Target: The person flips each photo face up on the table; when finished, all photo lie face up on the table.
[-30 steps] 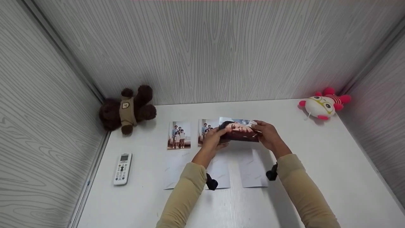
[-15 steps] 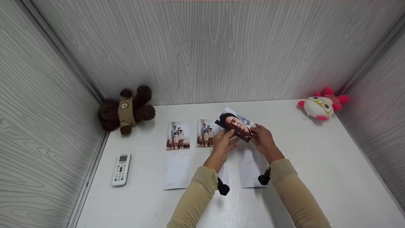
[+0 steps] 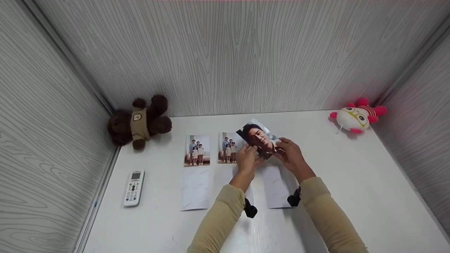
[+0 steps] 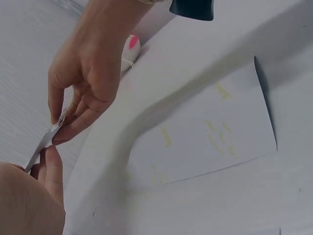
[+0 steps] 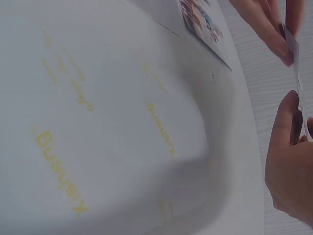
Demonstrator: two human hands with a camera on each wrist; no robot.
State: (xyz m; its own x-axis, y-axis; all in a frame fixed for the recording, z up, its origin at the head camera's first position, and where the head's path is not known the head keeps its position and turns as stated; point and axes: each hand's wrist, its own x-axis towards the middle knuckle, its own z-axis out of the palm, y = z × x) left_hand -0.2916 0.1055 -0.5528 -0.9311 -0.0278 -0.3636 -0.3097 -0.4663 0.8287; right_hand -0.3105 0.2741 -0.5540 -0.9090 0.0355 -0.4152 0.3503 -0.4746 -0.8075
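A portrait photo [image 3: 258, 135] is held tilted above the table between both hands, with the dark edge of another print showing behind it. My left hand [image 3: 246, 160] pinches its lower left side, thumb on the front. At the right side, my right hand [image 3: 293, 154] pinches it between thumb and fingers. Edge-on in the left wrist view, the held photo [image 4: 41, 144] is a thin pale strip. Two family photos [image 3: 197, 151] lie face up on the table, the right-hand one [image 3: 227, 149] close to my left hand. White-backed sheets [image 3: 276, 186] lie below.
A white remote control [image 3: 134, 188] lies at the left. The brown teddy bear [image 3: 140, 123] is in the back left corner, a pink and white plush toy [image 3: 355, 117] in the back right. Wood-grain panels [image 3: 225, 59] enclose the table [image 3: 351, 189].
The portrait photo has turned from nearly level to a diagonal tilt, its upper left end rising. My left hand has shifted right, uncovering more of the second family photo.
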